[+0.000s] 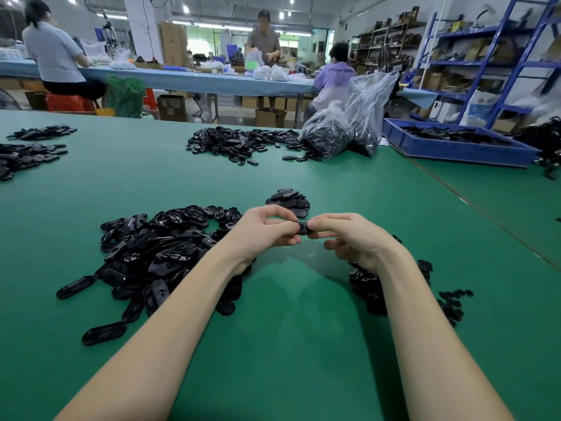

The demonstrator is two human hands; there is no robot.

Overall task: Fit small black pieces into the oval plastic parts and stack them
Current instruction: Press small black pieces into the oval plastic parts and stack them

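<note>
fingers [274, 230] of the left hand [261, 233] and of the right hand [349, 235] curl inward and meet above the green table [303, 344]. between them sits one oval plastic part [303, 228], black, pinched at its left end by the left thumb and fingers and at its right end by the right thumb and forefinger. whether a small black piece is seated in it cannot be told; the fingers cover most of it. both forearms reach in from the near edge.

beside the left forearm lies a large loose pile of oval parts [158, 256]. under and right of the right wrist lies a smaller heap of small black pieces [449, 302]. just beyond the hands stands a short stack of oval parts [288, 200].

farther out on the table: more black parts heaps [239, 142], two clear plastic bags [343, 129] holding dark parts, and a blue tray [455, 147] at right.

beyond the table, three persons work at a long blue bench [182, 79]. blue shelving [485, 56] lines the right wall.
</note>
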